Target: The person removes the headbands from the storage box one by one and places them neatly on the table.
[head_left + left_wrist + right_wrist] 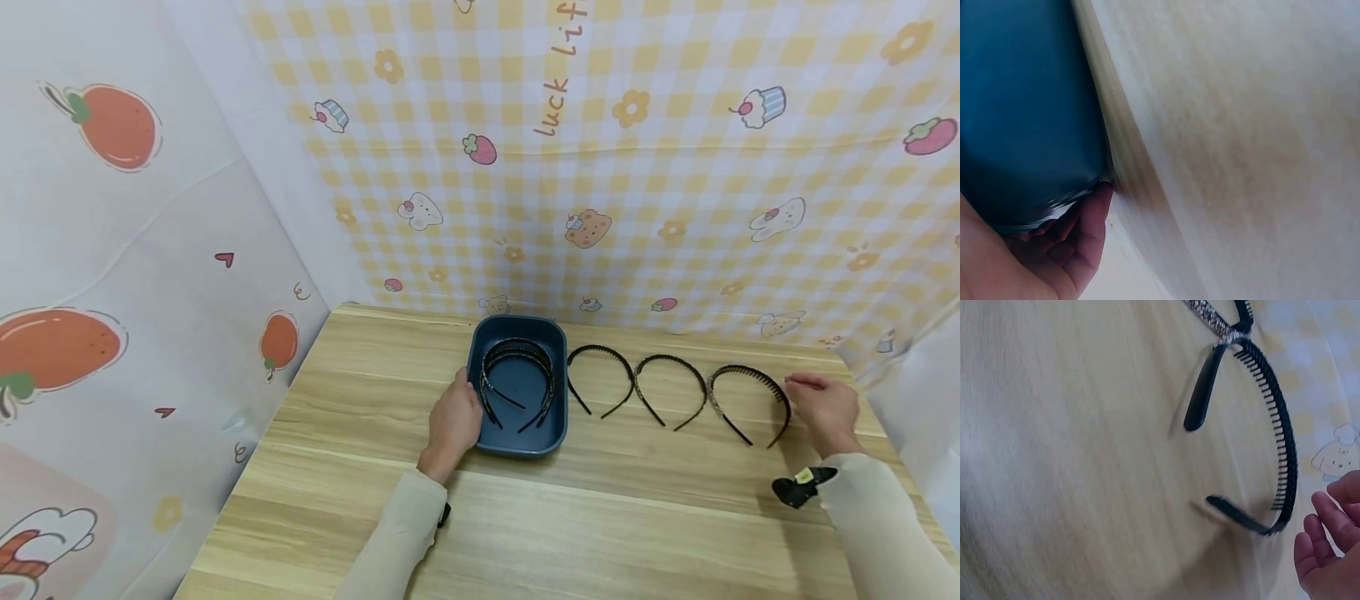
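A dark blue plastic bin (516,452) stands on the table, with several black toothed headbands (517,354) nested inside it. My left hand (455,414) grips the bin's left side; in the left wrist view its curled fingers (1088,234) lie against the bin's wall (1029,112). Three more headbands lie in a row to the right of the bin: one beside the bin (600,348), a middle one (670,358) and a glittery rightmost headband (750,370). Just right of that last headband is my right hand (825,414), its fingers loosely bent and holding nothing.
The wooden table (637,533) backs onto a yellow checked cloth (540,192) with printed cartoons. A white printed sheet (172,275) hangs along the left. Neighbouring headbands in the row touch or nearly touch at their sides.
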`<state>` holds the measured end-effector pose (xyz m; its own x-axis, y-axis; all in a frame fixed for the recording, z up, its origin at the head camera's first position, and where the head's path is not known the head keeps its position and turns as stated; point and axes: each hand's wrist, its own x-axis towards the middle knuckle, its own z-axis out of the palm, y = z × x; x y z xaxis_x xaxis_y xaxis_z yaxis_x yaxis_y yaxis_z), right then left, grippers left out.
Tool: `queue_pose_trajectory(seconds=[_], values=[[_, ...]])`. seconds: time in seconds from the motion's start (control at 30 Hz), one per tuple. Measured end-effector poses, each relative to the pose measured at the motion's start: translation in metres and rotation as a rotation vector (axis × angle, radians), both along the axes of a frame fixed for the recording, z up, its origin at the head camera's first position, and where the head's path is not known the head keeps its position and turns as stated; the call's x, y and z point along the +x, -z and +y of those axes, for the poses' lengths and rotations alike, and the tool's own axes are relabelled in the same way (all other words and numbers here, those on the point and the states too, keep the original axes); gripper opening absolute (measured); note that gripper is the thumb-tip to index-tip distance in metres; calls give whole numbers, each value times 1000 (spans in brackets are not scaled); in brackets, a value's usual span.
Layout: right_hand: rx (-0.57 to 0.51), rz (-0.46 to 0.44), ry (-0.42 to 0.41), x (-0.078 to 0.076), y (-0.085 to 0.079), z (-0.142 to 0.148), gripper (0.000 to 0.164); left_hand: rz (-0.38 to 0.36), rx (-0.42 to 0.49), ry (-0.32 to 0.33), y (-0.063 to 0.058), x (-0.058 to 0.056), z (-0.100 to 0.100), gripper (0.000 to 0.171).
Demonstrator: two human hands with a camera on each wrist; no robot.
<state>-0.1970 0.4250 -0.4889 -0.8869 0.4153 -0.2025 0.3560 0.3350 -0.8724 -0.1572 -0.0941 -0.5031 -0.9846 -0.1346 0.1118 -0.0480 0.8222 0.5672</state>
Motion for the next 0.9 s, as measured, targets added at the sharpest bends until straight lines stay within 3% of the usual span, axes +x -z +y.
queue_pose_trajectory(seconds=[0.3, 0.53, 0.9], values=[[68, 100, -63, -8, -3, -17, 8, -14, 14, 2, 1, 0, -1, 37], [194, 111, -123, -13, -13, -42, 28, -16, 21, -2, 1, 0, -1, 37], [54, 139, -225, -20, -25, -74, 34, -12, 15, -3, 4, -2, -1, 37]])
